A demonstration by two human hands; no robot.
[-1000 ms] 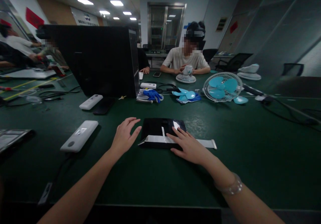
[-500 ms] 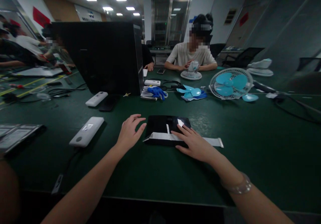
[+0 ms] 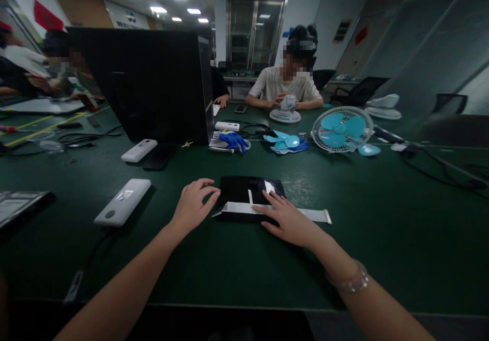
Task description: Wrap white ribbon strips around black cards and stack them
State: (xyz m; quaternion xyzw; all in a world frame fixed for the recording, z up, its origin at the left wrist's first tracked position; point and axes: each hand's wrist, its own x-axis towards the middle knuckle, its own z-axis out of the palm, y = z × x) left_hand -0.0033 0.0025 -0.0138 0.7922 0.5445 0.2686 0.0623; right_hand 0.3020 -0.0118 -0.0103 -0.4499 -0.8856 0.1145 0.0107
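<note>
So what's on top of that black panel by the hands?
Across the black panel lies a long white strip, with a shorter white strip and a bright patch. The right hand covers part; what's beneath can't be seen.

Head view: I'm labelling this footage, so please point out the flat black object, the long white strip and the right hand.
Flat black object [image 3: 237, 190]: head view, its upper left surface.
Long white strip [image 3: 237, 207]: head view, its left stretch.
Right hand [image 3: 286, 219]: head view, back of the hand.
</note>
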